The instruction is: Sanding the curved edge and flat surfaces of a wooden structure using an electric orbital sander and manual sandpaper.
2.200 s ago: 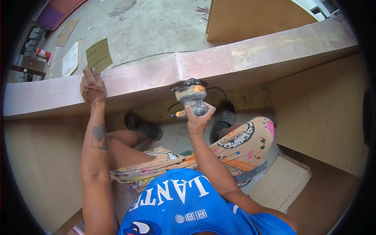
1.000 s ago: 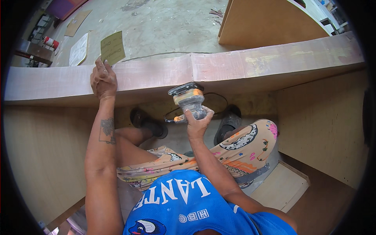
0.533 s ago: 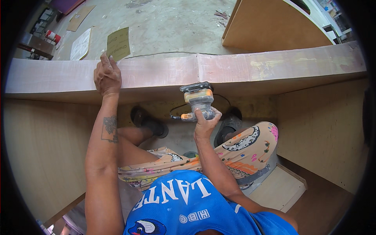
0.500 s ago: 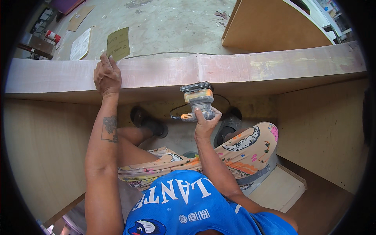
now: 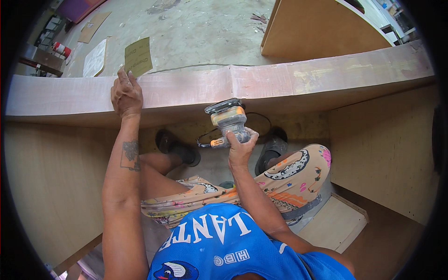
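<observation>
Left hand [image 5: 127, 95], at 10 o'clock, pinches an olive sheet [image 5: 138, 56]; right hand [image 5: 241, 147] grasps a dusty sander [image 5: 230, 122], beam [image 5: 186, 88] at 12 o'clock.

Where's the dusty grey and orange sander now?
In the head view, the sander is near centre, in the right hand, beside the long pale pink board.
</observation>
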Motion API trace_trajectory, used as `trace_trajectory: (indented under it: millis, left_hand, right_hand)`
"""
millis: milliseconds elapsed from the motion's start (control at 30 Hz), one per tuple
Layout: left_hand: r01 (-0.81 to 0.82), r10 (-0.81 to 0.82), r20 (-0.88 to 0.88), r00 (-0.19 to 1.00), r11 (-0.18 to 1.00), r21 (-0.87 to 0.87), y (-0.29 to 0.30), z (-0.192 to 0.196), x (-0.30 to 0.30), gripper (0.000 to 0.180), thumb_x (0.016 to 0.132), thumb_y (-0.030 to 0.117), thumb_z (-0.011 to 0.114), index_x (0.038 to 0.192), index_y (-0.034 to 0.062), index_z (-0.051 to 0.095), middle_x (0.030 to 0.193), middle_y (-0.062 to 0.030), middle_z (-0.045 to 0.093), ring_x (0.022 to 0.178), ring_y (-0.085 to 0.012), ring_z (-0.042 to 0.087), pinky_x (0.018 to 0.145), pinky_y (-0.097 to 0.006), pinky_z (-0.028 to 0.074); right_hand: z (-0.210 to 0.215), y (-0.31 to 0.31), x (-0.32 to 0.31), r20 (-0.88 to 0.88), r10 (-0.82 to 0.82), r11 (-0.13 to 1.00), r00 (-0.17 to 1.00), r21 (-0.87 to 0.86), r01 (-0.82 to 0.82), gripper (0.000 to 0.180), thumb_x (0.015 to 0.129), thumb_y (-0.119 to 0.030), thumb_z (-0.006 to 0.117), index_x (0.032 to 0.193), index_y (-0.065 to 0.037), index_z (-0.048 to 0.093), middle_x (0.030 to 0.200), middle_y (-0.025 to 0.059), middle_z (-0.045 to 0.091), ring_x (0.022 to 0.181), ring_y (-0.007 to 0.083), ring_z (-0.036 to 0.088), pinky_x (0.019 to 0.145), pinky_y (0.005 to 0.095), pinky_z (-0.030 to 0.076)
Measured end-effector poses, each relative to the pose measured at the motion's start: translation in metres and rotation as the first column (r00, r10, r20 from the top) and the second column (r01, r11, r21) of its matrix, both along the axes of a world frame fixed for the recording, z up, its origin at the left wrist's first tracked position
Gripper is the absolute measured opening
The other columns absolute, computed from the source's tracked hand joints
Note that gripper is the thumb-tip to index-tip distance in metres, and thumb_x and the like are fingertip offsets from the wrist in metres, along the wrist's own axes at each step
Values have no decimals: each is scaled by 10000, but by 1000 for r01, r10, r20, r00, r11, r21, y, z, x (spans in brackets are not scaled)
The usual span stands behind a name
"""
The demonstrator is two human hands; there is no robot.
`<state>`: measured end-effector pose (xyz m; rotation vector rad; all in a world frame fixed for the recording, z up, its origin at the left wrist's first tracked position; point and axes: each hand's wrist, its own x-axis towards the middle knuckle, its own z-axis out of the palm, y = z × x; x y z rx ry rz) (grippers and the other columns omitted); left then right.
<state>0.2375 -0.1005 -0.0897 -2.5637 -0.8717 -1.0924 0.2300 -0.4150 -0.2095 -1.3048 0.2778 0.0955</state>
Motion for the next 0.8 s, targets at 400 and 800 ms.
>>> trace_trajectory:
  millis: [400, 800]
  left_hand:
    - [-25, 25, -9, 1000, 999, -36, 0, 0, 1, 223, 982, 177, 579, 1200, 134, 579, 889, -108, 709, 809, -324, 678, 740, -433, 533]
    - [-39, 39, -28, 999, 999, -6, 5, -5, 2, 217, 985, 165, 574, 1196, 117, 570, 871, -113, 703, 802, -327, 674, 723, -438, 529]
  right_hand:
    - [-2, -1, -1, -20, 19, 997, 1000, 72, -17, 599, 743, -129, 833, 1178, -29, 434, 1091, 114, 525, 956, 166, 563, 826, 317, 507]
    - [1, -5, 3, -37, 8, 996, 999, 84, -5, 589, 754, -123, 827, 1181, -24, 433, 1087, 108, 532, 946, 160, 567, 836, 316, 504]
